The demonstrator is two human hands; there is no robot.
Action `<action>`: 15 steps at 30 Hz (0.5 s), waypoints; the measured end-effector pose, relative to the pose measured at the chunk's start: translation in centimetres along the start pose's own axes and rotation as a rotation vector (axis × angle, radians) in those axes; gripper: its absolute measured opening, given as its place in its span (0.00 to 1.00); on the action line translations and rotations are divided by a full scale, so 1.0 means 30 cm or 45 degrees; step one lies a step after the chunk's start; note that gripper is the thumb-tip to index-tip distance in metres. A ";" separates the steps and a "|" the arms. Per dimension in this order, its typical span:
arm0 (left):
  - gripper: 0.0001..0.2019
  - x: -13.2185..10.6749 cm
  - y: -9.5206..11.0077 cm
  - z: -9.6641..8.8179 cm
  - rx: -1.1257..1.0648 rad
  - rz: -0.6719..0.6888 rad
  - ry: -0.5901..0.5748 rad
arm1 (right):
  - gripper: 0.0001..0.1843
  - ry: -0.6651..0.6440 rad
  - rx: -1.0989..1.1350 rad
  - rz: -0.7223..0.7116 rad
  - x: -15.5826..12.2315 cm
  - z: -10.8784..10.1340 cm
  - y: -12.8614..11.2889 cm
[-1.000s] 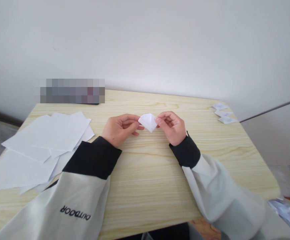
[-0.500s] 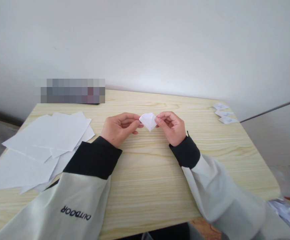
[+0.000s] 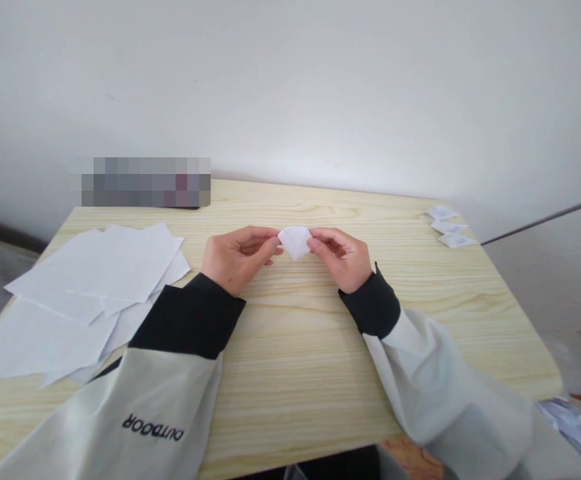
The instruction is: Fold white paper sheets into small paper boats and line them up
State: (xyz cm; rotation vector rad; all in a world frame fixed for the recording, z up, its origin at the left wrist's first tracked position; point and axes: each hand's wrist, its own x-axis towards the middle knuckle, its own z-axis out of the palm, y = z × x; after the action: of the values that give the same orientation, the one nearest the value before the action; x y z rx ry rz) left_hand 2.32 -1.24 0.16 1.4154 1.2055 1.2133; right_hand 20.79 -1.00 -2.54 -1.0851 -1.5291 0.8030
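A small piece of folded white paper point(image 3: 295, 243), with a rounded upper edge and a point at the bottom, is held up over the wooden table point(image 3: 300, 373). My left hand point(image 3: 243, 257) pinches its left corner between thumb and fingers. On the opposite side, my right hand point(image 3: 341, 257) grips the right corner the same way. A crease line runs down the paper's face. The fingertips behind the paper are partly hidden.
Loose white paper sheets point(image 3: 100, 267) overlap on the table's left side. Three small folded paper pieces point(image 3: 453, 240) lie near the right edge. A blurred-out object point(image 3: 145, 187) stands at the back left, by the wall point(image 3: 320, 87). Crumpled white paper point(image 3: 573, 427) is below the table at right.
The folded paper has shifted slightly left and turned a little, and the right fingers have moved left with it. Both hands keep their pinch.
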 end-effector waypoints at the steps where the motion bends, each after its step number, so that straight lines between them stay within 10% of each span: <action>1: 0.12 0.000 0.001 0.001 0.015 0.002 0.018 | 0.09 0.000 -0.021 -0.015 0.000 -0.001 -0.002; 15: 0.13 -0.001 -0.028 -0.005 0.144 0.152 0.059 | 0.07 0.035 0.000 0.011 0.003 0.003 -0.004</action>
State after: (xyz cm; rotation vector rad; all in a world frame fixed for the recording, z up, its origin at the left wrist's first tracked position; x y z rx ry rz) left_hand 2.07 -1.15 -0.64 1.5691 1.2529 1.2828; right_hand 20.67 -0.97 -2.44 -1.0995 -1.5019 0.7910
